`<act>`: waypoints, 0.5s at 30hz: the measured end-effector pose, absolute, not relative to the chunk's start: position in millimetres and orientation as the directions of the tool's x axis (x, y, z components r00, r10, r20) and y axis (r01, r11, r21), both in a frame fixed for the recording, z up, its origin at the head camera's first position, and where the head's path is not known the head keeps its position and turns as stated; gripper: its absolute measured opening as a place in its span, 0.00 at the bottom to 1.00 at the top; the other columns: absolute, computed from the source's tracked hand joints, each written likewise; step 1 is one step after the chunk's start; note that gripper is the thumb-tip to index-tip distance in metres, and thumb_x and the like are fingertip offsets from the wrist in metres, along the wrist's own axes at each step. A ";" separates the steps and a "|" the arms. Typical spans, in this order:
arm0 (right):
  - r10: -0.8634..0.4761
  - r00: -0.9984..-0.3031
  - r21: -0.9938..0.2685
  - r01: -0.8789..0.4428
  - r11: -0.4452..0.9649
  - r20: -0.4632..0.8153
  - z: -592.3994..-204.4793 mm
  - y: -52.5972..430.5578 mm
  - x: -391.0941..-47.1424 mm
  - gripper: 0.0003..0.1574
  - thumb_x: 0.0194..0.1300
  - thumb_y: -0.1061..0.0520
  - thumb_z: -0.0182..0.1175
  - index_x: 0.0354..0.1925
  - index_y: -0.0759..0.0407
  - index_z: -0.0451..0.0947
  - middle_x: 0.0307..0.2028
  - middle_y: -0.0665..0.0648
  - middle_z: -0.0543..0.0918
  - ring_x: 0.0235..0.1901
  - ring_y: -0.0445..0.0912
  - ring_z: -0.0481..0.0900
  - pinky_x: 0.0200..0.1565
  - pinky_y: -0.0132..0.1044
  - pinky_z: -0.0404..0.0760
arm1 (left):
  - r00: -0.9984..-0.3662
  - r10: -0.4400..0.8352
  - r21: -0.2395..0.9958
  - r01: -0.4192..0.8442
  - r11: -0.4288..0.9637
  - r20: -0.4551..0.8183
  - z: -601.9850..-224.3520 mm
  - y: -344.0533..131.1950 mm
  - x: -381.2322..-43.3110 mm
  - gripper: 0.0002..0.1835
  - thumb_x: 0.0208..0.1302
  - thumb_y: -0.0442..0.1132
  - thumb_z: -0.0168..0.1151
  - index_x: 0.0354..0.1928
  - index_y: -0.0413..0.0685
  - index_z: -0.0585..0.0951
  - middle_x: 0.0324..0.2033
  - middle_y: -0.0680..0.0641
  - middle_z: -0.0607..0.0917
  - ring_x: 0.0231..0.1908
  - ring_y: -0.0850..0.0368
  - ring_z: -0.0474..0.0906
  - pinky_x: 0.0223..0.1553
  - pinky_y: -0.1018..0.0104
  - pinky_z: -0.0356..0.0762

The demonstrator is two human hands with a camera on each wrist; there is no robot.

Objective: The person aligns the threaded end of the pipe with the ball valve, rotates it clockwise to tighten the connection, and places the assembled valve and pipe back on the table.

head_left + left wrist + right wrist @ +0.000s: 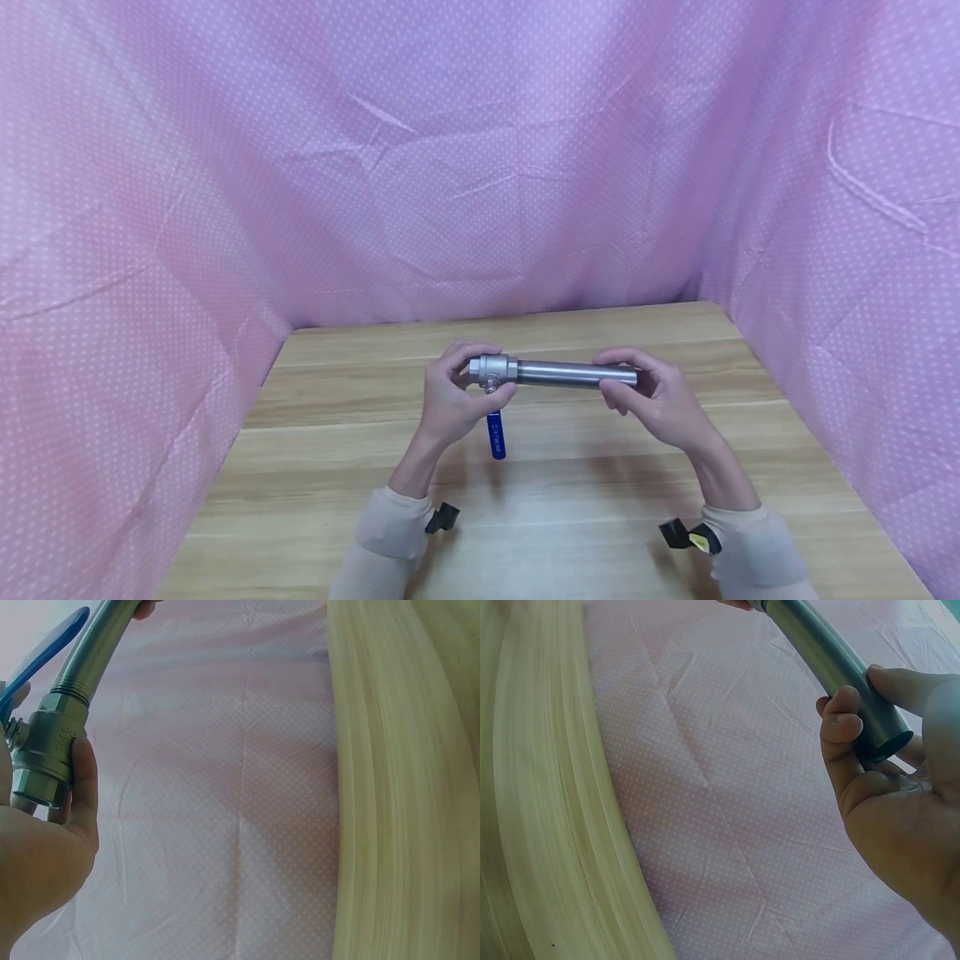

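A metal ball valve (pixel 493 367) with a blue lever handle (pixel 496 435) is joined to a smooth steel pipe (pixel 570 374), held level above the table. My left hand (pixel 453 402) grips the valve body, thumb near the joint and fingers behind it. The lever points toward me, past the thumb. At the pipe's far right end, my right hand (pixel 666 402) pinches the tube between thumb and fingers. In the left wrist view, a few threads show on the pipe (pixel 102 646) beside the valve (pixel 54 739). The right wrist view shows the pipe's open end (pixel 895 745).
Below the hands lies a wood-grain table (pixel 555 517). Pink dotted cloth (pixel 480 167) hangs behind it and along both sides. Black straps with small mounts (pixel 442 517) sit at the sleeve cuffs.
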State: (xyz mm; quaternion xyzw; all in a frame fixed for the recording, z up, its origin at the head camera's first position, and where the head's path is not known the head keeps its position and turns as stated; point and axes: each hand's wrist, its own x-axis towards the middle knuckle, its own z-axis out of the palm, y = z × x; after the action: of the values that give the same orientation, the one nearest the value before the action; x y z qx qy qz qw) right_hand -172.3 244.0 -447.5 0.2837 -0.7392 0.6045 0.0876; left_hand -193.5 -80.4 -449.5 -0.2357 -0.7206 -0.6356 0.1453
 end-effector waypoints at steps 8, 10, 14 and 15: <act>-0.304 -0.828 -0.847 -0.521 0.107 0.471 -447.4 245.9 -172.2 0.19 0.75 0.76 0.63 0.61 0.68 0.83 0.27 0.58 0.84 0.25 0.43 0.80 0.25 0.35 0.82 | -0.852 0.162 0.854 0.514 0.075 0.498 -451.5 -76.5 -193.5 0.26 0.56 0.32 0.85 0.58 0.39 0.89 0.53 0.38 0.89 0.51 0.58 0.84 0.49 0.68 0.94; -0.307 -0.823 -0.842 -0.529 0.106 0.479 -447.2 245.8 -172.1 0.18 0.76 0.76 0.62 0.60 0.68 0.83 0.27 0.58 0.83 0.24 0.43 0.79 0.24 0.34 0.81 | -0.852 0.161 0.855 0.513 0.072 0.498 -452.0 -76.2 -193.2 0.26 0.56 0.32 0.84 0.58 0.39 0.89 0.53 0.38 0.89 0.51 0.58 0.84 0.49 0.68 0.94; -0.310 -0.817 -0.834 -0.540 0.115 0.486 -446.7 245.2 -172.0 0.16 0.80 0.74 0.58 0.59 0.68 0.83 0.26 0.59 0.81 0.23 0.43 0.78 0.20 0.37 0.76 | -0.852 0.160 0.856 0.513 0.067 0.498 -451.5 -75.5 -192.3 0.25 0.56 0.32 0.84 0.58 0.42 0.89 0.53 0.39 0.88 0.51 0.58 0.84 0.50 0.67 0.94; -0.310 -0.817 -0.834 -0.540 0.114 0.487 -446.7 245.1 -172.0 0.15 0.81 0.74 0.58 0.59 0.68 0.83 0.26 0.59 0.81 0.23 0.44 0.77 0.19 0.37 0.74 | -0.853 0.159 0.857 0.512 0.065 0.498 -451.3 -75.2 -192.0 0.25 0.56 0.32 0.84 0.58 0.42 0.89 0.53 0.39 0.88 0.51 0.58 0.84 0.50 0.68 0.94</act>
State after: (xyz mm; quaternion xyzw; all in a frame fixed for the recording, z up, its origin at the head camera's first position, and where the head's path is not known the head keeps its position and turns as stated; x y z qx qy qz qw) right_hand -172.0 245.1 -446.7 0.2871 -0.7400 0.6006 0.0961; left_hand -192.0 -75.2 -451.3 -0.2342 -0.7166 -0.6425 0.1372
